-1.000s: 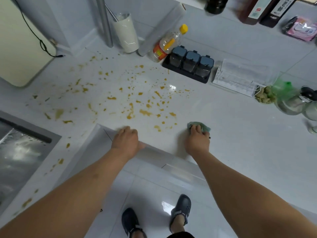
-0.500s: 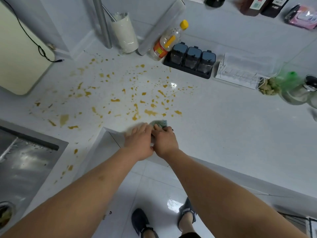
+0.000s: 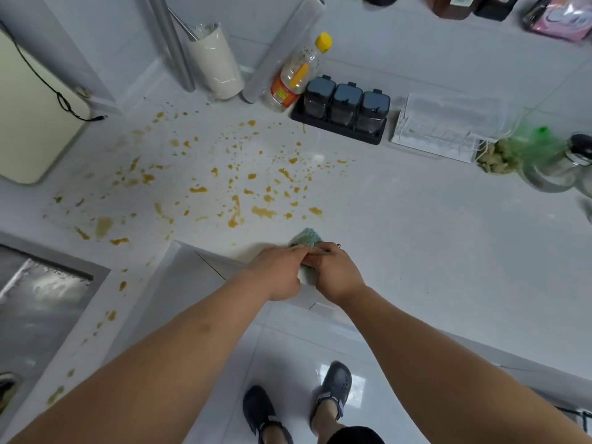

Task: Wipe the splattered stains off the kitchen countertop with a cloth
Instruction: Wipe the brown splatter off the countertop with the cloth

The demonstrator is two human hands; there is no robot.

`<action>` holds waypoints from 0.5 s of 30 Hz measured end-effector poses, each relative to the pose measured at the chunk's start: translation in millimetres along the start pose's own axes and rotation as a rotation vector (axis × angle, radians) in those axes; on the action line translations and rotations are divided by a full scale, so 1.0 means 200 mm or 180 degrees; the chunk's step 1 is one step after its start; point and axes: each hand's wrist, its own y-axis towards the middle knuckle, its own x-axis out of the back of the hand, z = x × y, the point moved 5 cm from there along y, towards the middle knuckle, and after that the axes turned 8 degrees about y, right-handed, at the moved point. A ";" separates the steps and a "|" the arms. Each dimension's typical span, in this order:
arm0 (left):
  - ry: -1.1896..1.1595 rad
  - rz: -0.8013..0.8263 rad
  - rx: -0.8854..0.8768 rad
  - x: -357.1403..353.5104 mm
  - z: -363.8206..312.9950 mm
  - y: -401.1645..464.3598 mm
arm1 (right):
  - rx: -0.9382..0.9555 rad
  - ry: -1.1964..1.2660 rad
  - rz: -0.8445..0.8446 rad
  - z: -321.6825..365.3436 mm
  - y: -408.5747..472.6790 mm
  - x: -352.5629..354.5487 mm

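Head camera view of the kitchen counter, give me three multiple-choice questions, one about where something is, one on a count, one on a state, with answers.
1. Where does the green cloth lie?
A. in the sink
B. at the countertop's near edge, under both hands
C. beside the white tumbler

2. How many dark-lidded seasoning jars stand in the black tray?
A. two
B. three
C. five

3. What is the state of the yellow-brown stains?
A. fully wiped away
B. covered with paper
C. spread over the countertop beyond the cloth

Answers:
1 B: the left hand and right hand meet on the cloth at the near edge.
2 B: three jars show side by side.
3 C: splatters lie across the surface past the cloth and toward the sink.
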 end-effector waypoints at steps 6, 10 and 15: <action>0.0144 0.0034 0.0218 -0.02 0.03 -0.02 | -0.0412 -0.0080 -0.0151 -0.31 -0.05 0.18; -0.0030 -0.0150 0.0764 0.02 0.10 -0.06 | -0.0879 -0.0096 -0.0294 -0.50 -0.04 0.30; 0.0080 -0.0193 0.1371 0.02 0.23 -0.15 | -0.1474 -0.0195 -0.0439 -0.54 0.02 0.35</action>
